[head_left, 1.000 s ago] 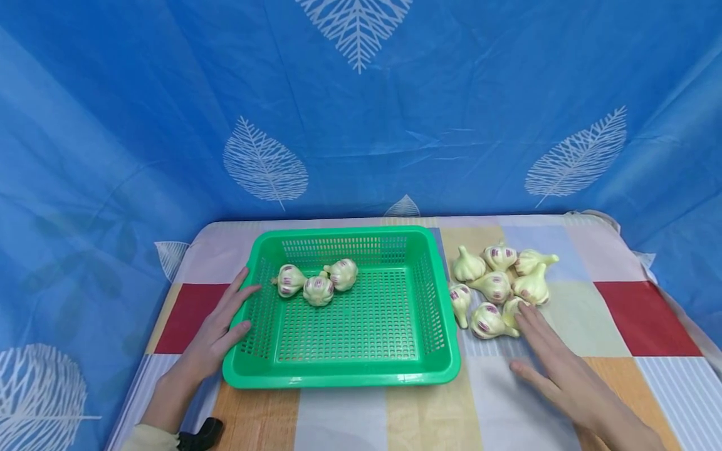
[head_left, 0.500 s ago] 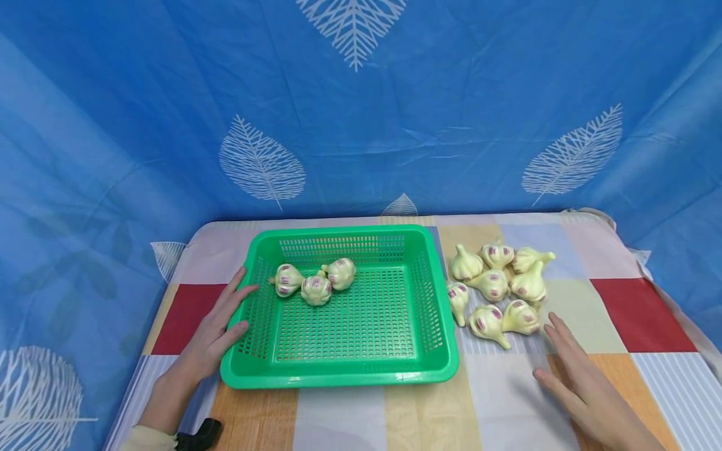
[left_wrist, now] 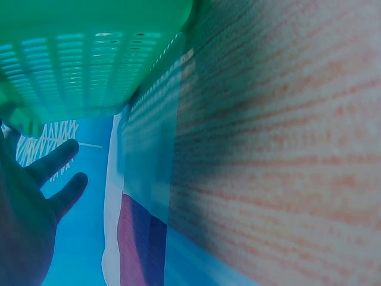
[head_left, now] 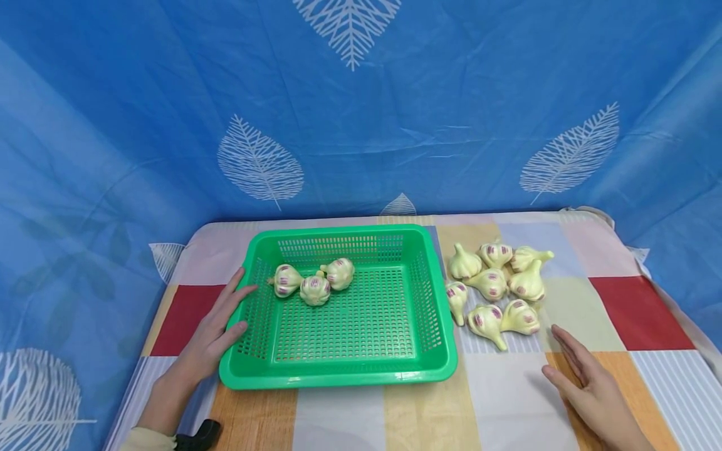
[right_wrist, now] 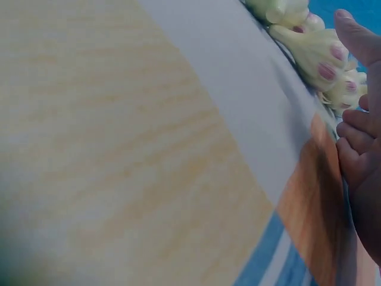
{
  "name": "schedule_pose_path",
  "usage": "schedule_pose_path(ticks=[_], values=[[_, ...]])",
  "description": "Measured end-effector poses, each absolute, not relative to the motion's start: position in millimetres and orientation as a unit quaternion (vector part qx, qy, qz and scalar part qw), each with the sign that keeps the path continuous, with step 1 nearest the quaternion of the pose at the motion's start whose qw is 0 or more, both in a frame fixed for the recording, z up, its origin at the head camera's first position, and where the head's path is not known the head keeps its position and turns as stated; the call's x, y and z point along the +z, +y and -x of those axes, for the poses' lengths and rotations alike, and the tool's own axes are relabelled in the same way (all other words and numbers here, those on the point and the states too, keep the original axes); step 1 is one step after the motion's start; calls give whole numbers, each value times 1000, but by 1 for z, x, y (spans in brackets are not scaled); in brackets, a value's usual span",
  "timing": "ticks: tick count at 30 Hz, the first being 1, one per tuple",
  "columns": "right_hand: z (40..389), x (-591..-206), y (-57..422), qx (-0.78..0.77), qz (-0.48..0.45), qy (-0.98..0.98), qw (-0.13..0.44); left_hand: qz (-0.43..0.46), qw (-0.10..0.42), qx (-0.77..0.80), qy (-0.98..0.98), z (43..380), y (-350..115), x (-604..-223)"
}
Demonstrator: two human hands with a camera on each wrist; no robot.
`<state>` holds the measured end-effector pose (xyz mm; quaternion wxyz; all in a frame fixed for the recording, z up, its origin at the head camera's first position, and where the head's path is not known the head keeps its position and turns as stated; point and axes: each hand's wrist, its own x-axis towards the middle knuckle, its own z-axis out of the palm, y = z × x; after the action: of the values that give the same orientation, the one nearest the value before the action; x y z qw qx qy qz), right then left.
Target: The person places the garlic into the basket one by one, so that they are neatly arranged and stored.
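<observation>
My left hand rests against the left rim of a green plastic basket, its fingers spread and fairly straight. Inside the basket, toward the back left, lie three garlic bulbs. Several more garlic bulbs are grouped on the cloth just right of the basket. Nearest my right hand is a front garlic bulb, with a gap between them. That hand holds nothing, its fingers loosely bent and its thumb apart. In the right wrist view, bulbs show beyond the thumb.
A checked tablecloth covers the table, its rounded far edge meeting a blue curtain with white leaf prints. A black strap is at my left wrist.
My right hand has drawn back from the front bulbs toward the lower right. Those two front bulbs have shifted slightly, one stem now pointing more toward me. My left hand stays at the basket.
</observation>
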<state>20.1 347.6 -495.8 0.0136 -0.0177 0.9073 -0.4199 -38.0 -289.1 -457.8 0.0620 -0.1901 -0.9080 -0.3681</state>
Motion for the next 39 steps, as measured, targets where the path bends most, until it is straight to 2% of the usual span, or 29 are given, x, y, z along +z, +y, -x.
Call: schedule_pose_path(ticks=[6,14,19,25,33,39], values=[[-1,-497,342,-457,40,889,-8,192,62,-370,-907,38,-290,-460],[25,-496,332,-473,28,880,25,194,60,-370,-907,39,-289,-460],[36,-496,326,-483,31,875,24,194,59,-371,-906,39,-289,-460],[42,-499,320,-508,25,861,-10,191,62,-370,-907,38,-290,-461],[44,-506,312,-492,-7,866,-92,193,62,-371,-906,38,-290,-461],[43,-504,311,-489,-24,866,-99,193,61,-371,-906,38,-290,-461]])
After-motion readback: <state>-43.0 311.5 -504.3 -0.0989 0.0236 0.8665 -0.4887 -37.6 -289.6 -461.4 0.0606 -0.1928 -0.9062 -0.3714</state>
